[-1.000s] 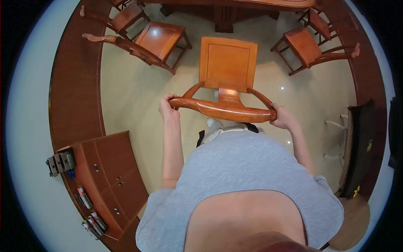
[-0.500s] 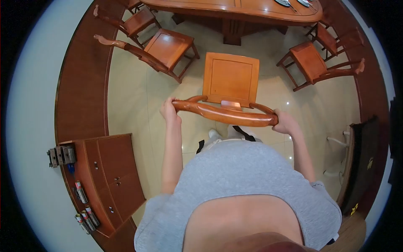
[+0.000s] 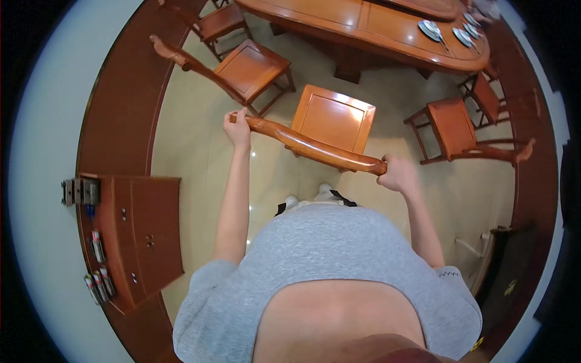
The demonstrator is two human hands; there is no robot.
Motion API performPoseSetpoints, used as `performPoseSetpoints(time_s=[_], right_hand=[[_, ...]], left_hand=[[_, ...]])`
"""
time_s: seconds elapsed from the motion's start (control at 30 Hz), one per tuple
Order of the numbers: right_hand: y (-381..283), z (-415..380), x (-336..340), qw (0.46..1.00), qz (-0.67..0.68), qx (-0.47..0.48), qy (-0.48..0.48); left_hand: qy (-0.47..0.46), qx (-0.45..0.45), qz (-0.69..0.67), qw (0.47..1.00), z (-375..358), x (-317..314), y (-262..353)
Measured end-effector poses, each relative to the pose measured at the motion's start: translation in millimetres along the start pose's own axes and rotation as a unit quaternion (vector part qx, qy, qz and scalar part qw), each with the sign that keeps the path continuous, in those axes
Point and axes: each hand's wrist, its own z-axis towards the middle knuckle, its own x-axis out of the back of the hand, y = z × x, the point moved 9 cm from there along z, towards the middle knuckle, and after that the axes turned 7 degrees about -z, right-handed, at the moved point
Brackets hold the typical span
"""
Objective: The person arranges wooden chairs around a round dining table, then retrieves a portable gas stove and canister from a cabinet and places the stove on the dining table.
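Observation:
A wooden chair [image 3: 334, 118] stands in front of me on the tiled floor, its square seat beyond its curved top rail. My left hand [image 3: 238, 128] is closed round the left end of the rail. Round the right end my right hand [image 3: 399, 174] is wrapped. The rail slants down to the right in view and hides the lower part of the backrest.
A wooden table [image 3: 375, 30] with plates [image 3: 431, 30] lies beyond the chair. Other chairs stand at left [image 3: 253, 69] and right [image 3: 451, 127]. A cabinet [image 3: 148, 233] holds cans at left. Someone's arm [image 3: 484, 8] shows at the far right.
The held chair has turned, its rail now slanting more, with the left end farther forward. Both hands stay on it. The view has shifted, showing more of the table and plates.

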Motion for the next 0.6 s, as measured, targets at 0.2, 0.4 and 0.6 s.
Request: performPoseSetpoints(time_s=[0.2, 0.4, 0.6], right_hand=[[-5, 2, 2, 0.999, -0.007, 0.011, -0.038], [1, 13, -15, 0.997, 0.006, 0.035, -0.070], [-16, 16, -2, 0.987, -0.005, 0.090, -0.129]], left_hand=[[0.041, -0.039, 0.050, 0.997, -5, 7, 6], [0.094, -0.017, 0.015, 0.995, -14, 6, 9], [0.141, -0.022, -0.005, 0.990, -12, 15, -1]])
